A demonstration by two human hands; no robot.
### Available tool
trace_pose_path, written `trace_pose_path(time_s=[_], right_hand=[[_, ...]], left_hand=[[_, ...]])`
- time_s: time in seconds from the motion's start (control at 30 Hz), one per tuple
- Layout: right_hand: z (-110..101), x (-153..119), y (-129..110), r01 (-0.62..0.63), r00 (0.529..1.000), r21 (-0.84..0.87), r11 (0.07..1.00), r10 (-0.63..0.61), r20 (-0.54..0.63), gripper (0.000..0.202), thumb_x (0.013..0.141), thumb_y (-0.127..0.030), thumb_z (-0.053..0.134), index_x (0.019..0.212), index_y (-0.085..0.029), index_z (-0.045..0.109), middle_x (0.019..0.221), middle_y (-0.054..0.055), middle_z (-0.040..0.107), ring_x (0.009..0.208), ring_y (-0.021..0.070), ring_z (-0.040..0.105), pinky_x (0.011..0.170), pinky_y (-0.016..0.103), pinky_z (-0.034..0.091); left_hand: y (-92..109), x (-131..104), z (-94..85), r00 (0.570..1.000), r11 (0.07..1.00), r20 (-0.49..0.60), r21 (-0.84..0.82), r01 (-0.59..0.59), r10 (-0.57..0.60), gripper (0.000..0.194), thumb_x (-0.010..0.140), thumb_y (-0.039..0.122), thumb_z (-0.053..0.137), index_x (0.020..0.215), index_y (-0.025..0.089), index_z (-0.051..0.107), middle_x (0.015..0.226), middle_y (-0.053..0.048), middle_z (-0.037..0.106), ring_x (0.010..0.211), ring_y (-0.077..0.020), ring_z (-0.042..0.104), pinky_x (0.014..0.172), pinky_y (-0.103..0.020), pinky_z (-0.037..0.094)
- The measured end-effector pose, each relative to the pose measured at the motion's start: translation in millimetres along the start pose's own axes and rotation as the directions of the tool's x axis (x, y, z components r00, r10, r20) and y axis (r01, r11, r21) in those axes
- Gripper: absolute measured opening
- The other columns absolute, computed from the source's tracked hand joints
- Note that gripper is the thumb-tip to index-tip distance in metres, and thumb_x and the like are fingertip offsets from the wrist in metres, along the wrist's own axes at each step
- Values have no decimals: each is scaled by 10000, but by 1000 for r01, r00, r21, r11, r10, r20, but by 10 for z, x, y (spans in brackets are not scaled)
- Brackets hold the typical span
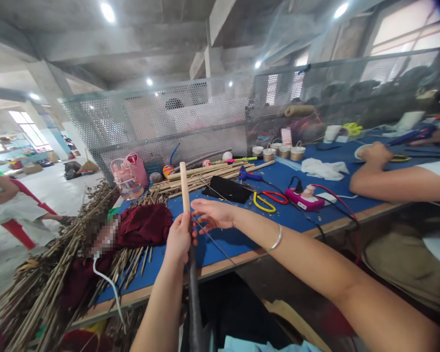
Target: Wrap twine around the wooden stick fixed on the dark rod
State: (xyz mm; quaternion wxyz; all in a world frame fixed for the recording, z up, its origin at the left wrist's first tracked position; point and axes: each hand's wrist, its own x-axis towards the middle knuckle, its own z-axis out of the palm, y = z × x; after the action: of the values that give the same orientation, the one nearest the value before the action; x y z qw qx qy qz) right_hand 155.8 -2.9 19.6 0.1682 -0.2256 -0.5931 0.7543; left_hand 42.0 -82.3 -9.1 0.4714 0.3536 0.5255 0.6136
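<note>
My left hand is closed around a pale wooden stick, which stands nearly upright above the blue table. Below the hand, a dark grey rod-like length runs down toward my lap; whether it is one piece with the stick I cannot tell. My right hand, with a silver bangle on its wrist, is beside the stick, its fingers apart and slightly bent. A thin dark strand slants down from near its fingertips; I cannot see a firm grip on it.
Pale sticks, a black cloth, yellow-and-red-handled scissors, a blue glue gun and a purple power strip lie ahead. Dry stalks and maroon cloth cover the left. A co-worker's hand is at right.
</note>
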Motion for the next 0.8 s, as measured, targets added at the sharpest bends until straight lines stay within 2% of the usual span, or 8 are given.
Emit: trace_pose_path(time_s=[0.13, 0.2, 0.27, 0.4, 0.5, 0.6, 0.7, 0.8], right_hand=[[118, -94, -10, -21, 977, -209, 978, -25, -212, 444, 724, -352, 675, 1075, -182, 464, 717, -15, 551, 501, 66, 471, 382, 156, 319], [116, -101, 20, 24, 952, -342, 939, -126, -281, 299, 736, -332, 651, 943, -141, 551, 639, -28, 539, 457, 44, 392, 394, 162, 269], [84, -80, 65, 128, 921, -419, 899, -264, -286, 214, 743, -321, 629, 796, -117, 593, 621, -18, 556, 506, 55, 422, 465, 179, 316], [-12, 18, 89, 279, 891, -398, 874, -390, -231, 225, 693, -328, 662, 684, -111, 603, 652, 4, 600, 634, 94, 511, 615, 217, 390], [-66, 116, 13, 268, 927, -361, 893, -342, -156, 258, 644, -335, 705, 676, -105, 592, 569, -30, 547, 527, 60, 447, 528, 194, 351], [-104, 224, -46, 235, 965, -296, 926, -258, -39, 319, 628, -371, 724, 733, -114, 568, 467, -85, 432, 389, 22, 290, 383, 169, 210], [-164, 311, 9, 242, 969, -187, 952, -228, 94, 414, 648, -425, 710, 898, -136, 552, 457, -105, 400, 338, 17, 216, 322, 168, 119], [-282, 345, 148, 231, 960, -93, 968, -212, 182, 441, 698, -453, 667, 969, -128, 541, 501, -85, 447, 328, 14, 226, 299, 165, 118]], left_hand=[[21, -4, -51, 999, 1000, -49, -13, -5, 4, 361, 700, 519, 596, 753, 168, 532, 591, 47, 454, 421, -63, 414, 312, -166, 318], [12, -3, -50, 999, 998, -47, -66, 16, -19, 362, 690, 507, 619, 769, 163, 536, 615, 43, 466, 421, -57, 413, 304, -159, 313], [7, 0, -40, 1000, 988, 1, -151, 29, -29, 357, 690, 484, 638, 783, 156, 534, 633, 36, 479, 418, -50, 408, 297, -147, 302], [28, 15, -23, 988, 928, 146, -358, 103, -54, 348, 734, 489, 594, 746, 151, 515, 608, 24, 484, 399, -47, 399, 287, -134, 275], [61, 32, -31, 976, 873, 208, -460, 159, -68, 343, 772, 490, 534, 703, 156, 501, 570, 18, 471, 388, -60, 404, 281, -140, 275], [84, 53, -42, 976, 847, 213, -511, 145, -39, 281, 801, 408, 527, 690, 151, 503, 563, 18, 459, 383, -54, 395, 283, -133, 278], [78, 80, -34, 971, 816, 235, -552, 170, -43, 253, 828, 372, 516, 713, 147, 512, 561, 28, 438, 373, -35, 372, 291, -113, 280], [37, 107, -1, 944, 786, 301, -547, 288, -137, 285, 849, 396, 490, 722, 142, 508, 566, 33, 434, 368, -16, 362, 313, -97, 303]])
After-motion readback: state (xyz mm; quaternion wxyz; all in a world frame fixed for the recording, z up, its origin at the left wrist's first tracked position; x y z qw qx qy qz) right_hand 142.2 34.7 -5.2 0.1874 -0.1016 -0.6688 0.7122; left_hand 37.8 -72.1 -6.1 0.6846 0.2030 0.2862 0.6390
